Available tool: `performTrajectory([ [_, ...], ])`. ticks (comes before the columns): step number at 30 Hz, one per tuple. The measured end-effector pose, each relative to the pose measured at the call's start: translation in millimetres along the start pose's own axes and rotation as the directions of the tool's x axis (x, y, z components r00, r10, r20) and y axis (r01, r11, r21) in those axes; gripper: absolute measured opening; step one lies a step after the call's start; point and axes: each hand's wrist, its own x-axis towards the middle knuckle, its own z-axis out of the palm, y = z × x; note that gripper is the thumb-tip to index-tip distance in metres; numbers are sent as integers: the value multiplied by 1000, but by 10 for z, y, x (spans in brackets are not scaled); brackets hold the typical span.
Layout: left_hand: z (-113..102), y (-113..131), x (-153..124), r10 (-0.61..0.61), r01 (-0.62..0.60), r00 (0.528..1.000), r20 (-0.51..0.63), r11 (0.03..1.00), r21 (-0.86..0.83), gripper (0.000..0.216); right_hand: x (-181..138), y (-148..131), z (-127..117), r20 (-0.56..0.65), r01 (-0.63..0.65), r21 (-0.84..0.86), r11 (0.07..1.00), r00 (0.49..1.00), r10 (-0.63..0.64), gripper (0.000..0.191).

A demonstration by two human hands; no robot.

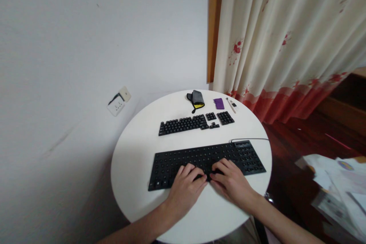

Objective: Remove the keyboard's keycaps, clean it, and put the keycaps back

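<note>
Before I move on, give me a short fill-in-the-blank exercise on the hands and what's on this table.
1. Of the left hand and right hand, the ____ one is nearer the number pad of the keyboard.
2. The loose keycaps beyond the keyboard are coloured ____.
3. The flat item beside the gray cloth is coloured ____.
4. The round table has a top coloured ____.

Missing words: right; black; purple; white.
</note>
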Motion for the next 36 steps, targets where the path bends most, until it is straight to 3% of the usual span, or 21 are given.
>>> performTrajectory([
  [7, -81, -15, 84, -34, 38, 998, 49, 996, -75, 18, -36, -5, -79, 42, -23, 50, 998, 999, 21, 16],
  [10, -174, -169, 395, -56, 58, 998, 13, 991, -123, 19, 110, 99, -155, -20, -54, 104, 993, 998, 57, 18],
  [14, -203, -498, 1012, -127, 127, 988, -91, 992, -3, 23, 578, 439, -226, -140, -178, 20, 984, 974, 179, 24],
  [17, -96, -712, 1406, -164, 173, 982, -90, 980, 101, 22, 983, 742, -207, -128, -237, -127, 963, 967, 221, 26],
  [20, 57, -837, 1611, -174, 185, 981, -83, 971, 154, 20, 1260, 961, -128, -65, -261, -246, 933, 965, 253, 23],
  [24, 192, -901, 1653, -132, 146, 988, -79, 969, 199, 17, 1397, 1079, -12, -9, -239, -333, 912, 968, 250, 18],
  [29, 211, -899, 1595, -114, 127, 991, -74, 969, 210, 15, 1403, 1093, 31, 11, -187, -363, 913, 979, 205, 16],
  [36, 157, -837, 1474, -108, 98, 994, 34, 973, 210, 20, 1316, 1016, 29, 92, -27, -241, 970, 994, 50, 13],
])
